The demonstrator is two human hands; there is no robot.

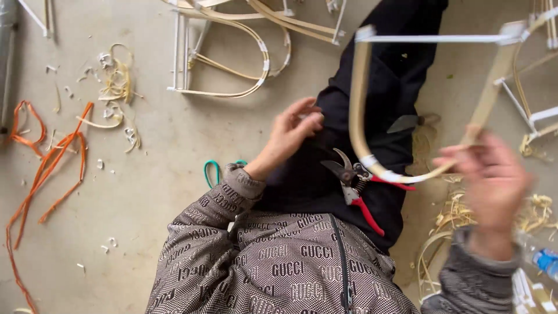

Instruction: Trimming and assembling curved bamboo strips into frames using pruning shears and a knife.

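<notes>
r hand (491, 183) is clamped on a curved bamboo strip frame (372, 166), holding it up over the lap by one arm of the u-shape; blurred, so exact finger placement is unclear. the frame's curve is bound w/ white tape at a couple of spots and a white rod (436, 39) spans its top ends. l hand (293, 131) hangs over the black-trousered lap, fingers loosely apart, holding nothing. red-handled pruning shears (356, 189) lie on the lap just under the frame's curve, untouched. a small knife (410, 122) sits further along the leg.

progress, judging by what shows: this frame looks bent and partly taped, more binding prob. left. other taped bamboo frames (224, 49) lie on the floor ahead, seemingly done. bamboo shavings (116, 87) are scattered at left and a heap lies at right, w/ orange strapping (49, 163) at far left.
</notes>
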